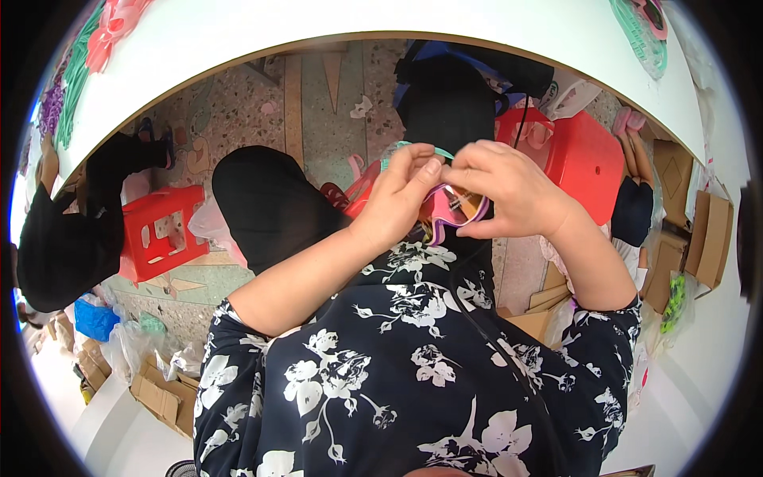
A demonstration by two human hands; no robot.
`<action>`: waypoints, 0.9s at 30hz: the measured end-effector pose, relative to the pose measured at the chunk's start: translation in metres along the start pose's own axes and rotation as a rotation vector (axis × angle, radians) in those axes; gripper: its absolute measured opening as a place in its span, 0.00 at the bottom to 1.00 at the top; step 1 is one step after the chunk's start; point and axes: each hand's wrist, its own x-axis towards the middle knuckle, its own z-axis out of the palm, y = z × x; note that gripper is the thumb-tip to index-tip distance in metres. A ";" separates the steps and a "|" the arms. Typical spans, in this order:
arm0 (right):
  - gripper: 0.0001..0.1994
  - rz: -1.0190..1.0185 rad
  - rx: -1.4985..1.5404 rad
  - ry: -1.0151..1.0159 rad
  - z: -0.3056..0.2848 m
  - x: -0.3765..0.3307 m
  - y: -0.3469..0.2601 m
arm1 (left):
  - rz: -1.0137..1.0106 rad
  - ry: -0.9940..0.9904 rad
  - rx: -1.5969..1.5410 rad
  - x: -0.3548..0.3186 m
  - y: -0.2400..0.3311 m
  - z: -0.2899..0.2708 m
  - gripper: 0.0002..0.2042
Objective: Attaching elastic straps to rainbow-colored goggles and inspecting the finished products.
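My left hand [401,197] and my right hand [502,191] meet in front of my chest, over my lap. Together they pinch a small pink goggle-shaped piece with a clear lens [455,208] held between the fingertips. A thin teal strap or rim [413,146] curves over the top of my left fingers. The lower part of the pink piece is hidden behind my hands. My black knees [270,203] and flowered dark top [413,366] fill the space below.
A white table edge [381,24] arcs across the top, with pink and green parts [95,48] at its left end and more at its right end [644,32]. Red plastic stools [155,230] [584,155] stand on the speckled floor. Cardboard boxes [679,215] and plastic bags [131,342] lie at the sides.
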 end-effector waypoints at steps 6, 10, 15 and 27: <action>0.25 0.177 0.303 0.259 0.024 -0.017 -0.001 | 0.294 0.072 0.450 -0.007 0.011 -0.017 0.16; 0.25 0.427 0.537 0.379 0.052 -0.043 -0.007 | 0.851 0.053 0.814 -0.029 0.032 -0.044 0.13; 0.22 0.497 0.726 0.496 0.087 -0.043 -0.028 | 0.993 -0.027 0.950 -0.047 0.036 -0.049 0.17; 0.22 0.458 0.969 0.394 0.090 -0.032 -0.052 | 0.935 -0.082 0.888 -0.062 0.032 -0.050 0.16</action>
